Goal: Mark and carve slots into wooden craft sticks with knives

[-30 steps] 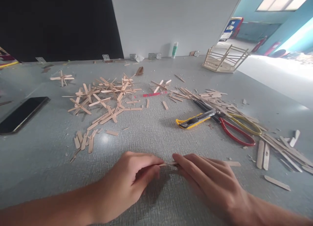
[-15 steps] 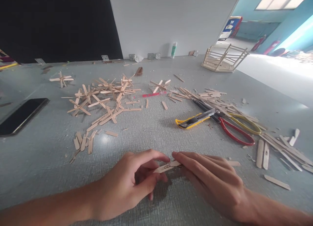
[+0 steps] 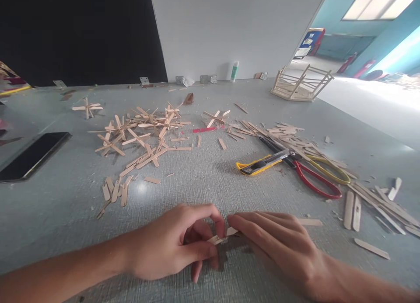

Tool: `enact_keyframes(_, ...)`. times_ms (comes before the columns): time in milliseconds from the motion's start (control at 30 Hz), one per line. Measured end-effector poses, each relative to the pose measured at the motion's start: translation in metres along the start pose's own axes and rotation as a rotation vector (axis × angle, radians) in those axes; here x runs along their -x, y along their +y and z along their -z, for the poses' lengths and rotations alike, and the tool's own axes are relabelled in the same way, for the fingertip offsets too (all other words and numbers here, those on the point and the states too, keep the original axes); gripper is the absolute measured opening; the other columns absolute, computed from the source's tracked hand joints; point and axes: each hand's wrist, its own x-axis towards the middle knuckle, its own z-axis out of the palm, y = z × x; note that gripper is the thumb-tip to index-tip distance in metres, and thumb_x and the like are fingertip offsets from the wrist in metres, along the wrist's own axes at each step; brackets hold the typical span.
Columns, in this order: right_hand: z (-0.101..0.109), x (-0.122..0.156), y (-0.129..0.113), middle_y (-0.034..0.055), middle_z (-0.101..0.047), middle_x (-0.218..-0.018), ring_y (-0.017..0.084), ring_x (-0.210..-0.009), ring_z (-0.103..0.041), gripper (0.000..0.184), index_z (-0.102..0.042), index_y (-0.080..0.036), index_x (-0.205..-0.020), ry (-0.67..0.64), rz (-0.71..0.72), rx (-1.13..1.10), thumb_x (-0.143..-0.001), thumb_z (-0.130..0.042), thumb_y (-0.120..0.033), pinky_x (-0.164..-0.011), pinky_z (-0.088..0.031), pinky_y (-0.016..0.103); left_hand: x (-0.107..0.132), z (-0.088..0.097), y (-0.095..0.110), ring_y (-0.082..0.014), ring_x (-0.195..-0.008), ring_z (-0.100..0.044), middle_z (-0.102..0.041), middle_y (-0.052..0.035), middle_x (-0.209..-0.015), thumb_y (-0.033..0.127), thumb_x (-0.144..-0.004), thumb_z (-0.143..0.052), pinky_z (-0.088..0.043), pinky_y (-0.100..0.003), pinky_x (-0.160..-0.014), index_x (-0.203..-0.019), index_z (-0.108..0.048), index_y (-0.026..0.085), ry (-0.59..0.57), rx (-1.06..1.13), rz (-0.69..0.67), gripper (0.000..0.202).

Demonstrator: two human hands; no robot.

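Short wooden stick (image 3: 225, 234) is held just above the bench (image 3: 203, 185), near the front edge at mid-width. One end is pinched by the left hand (image 3: 170, 246), fingers closed on it. The other end is gripped by the right hand (image 3: 278, 244), fingers closed too. Utility knife (image 3: 262, 162) and scissors (image 3: 311, 174) are laid further back, right of centre. Glued stick crosses (image 3: 144, 134) are scattered back-left. Phone (image 3: 33, 155) is set at the left edge.

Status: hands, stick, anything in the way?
Left hand and right hand both pinch one short wooden stick. Utility knife and scissors lie farther out, apart from the hands.
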Motion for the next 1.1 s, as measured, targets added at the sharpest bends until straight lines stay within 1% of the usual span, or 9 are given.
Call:
enact_keyframes(100, 0.002, -0.003, -0.001, 0.0149, -0.073, -0.094, 0.020, -0.079, -0.073, 0.030, -0.055, 0.000, -0.129, -0.038, 0.024, -0.032, -0.111, -0.034, -0.012, -0.061, -0.056, 0.031, -0.001, 0.002, 0.002, -0.0063, -0.051, -0.054, -0.066, 0.0009, -0.081, 0.027, -0.102, -0.059, -0.043, -0.018, -0.052, -0.097, -0.047, 0.022, -0.033, -0.001, 0.028, 0.014)
enact_keyframes(233, 0.004, -0.005, -0.003, 0.0168, -0.074, -0.094, 0.020, -0.082, -0.075, 0.035, -0.057, 0.000, -0.124, -0.066, 0.033, -0.030, -0.113, -0.028, -0.016, -0.062, -0.059, 0.030, -0.001, 0.003, 0.003, -0.0057, -0.047, -0.053, -0.065, 0.0025, -0.077, 0.022, -0.100, -0.058, -0.041, -0.017, -0.048, -0.094, -0.045, 0.023, -0.057, -0.008, 0.051, 0.014)
enact_keyframes(400, 0.005, -0.009, -0.004, 0.0159, -0.075, -0.093, 0.020, -0.083, -0.076, 0.036, -0.058, -0.004, -0.121, -0.040, 0.035, -0.020, -0.114, -0.026, -0.017, -0.063, -0.060, 0.028, -0.001, 0.003, 0.001, -0.0061, -0.045, -0.053, -0.064, 0.0039, -0.074, 0.017, -0.098, -0.057, -0.038, -0.017, -0.046, -0.091, -0.044, 0.023, -0.068, 0.011, 0.071, 0.015)
enact_keyframes(533, 0.005, -0.011, -0.003, 0.0150, -0.075, -0.091, 0.018, -0.079, -0.075, 0.038, -0.058, -0.004, -0.121, -0.046, 0.037, -0.032, -0.114, -0.024, -0.018, -0.061, -0.058, 0.027, -0.001, 0.002, 0.001, -0.0068, -0.044, -0.051, -0.064, 0.0039, -0.073, 0.020, -0.098, -0.058, -0.038, -0.018, -0.046, -0.089, -0.043, 0.023, -0.054, 0.015, 0.062, 0.017)
enact_keyframes(700, 0.003, -0.009, -0.003, 0.0126, -0.073, -0.088, 0.018, -0.072, -0.071, 0.029, -0.057, -0.002, -0.122, -0.025, 0.043, 0.011, -0.112, -0.031, -0.013, -0.057, -0.053, 0.029, -0.001, 0.000, 0.006, -0.0053, -0.046, -0.051, -0.064, 0.0012, -0.076, 0.024, -0.099, -0.057, -0.039, -0.020, -0.051, -0.075, -0.040, 0.021, -0.025, -0.041, 0.041, 0.030)
enact_keyframes(833, 0.002, -0.009, -0.002, 0.0124, -0.072, -0.088, 0.018, -0.072, -0.071, 0.029, -0.057, -0.002, -0.122, -0.024, 0.034, 0.011, -0.112, -0.032, -0.013, -0.057, -0.052, 0.029, -0.001, 0.001, 0.007, -0.0045, -0.045, -0.051, -0.064, 0.0014, -0.074, 0.025, -0.100, -0.058, -0.038, -0.018, -0.049, -0.076, -0.040, 0.022, -0.025, -0.060, 0.052, 0.030)
enact_keyframes(967, 0.003, -0.010, -0.003, 0.0131, -0.074, -0.089, 0.018, -0.073, -0.073, 0.031, -0.057, -0.003, -0.122, -0.024, 0.025, 0.030, -0.112, -0.030, -0.015, -0.056, -0.054, 0.029, -0.002, 0.001, 0.003, -0.0040, -0.045, -0.053, -0.068, 0.0004, -0.078, 0.025, -0.099, -0.062, -0.038, -0.018, -0.049, -0.078, -0.039, 0.022, -0.026, -0.025, 0.062, 0.031)
enact_keyframes(1100, 0.003, -0.007, -0.003, 0.0142, -0.075, -0.095, 0.019, -0.076, -0.074, 0.028, -0.060, -0.005, -0.121, 0.004, -0.009, 0.074, -0.111, -0.035, -0.013, -0.058, -0.056, 0.029, -0.001, 0.002, -0.003, -0.0051, -0.049, -0.058, -0.069, 0.0008, -0.082, 0.035, -0.099, -0.066, -0.042, -0.019, -0.052, -0.086, -0.039, 0.022, -0.001, 0.063, 0.030, 0.033)
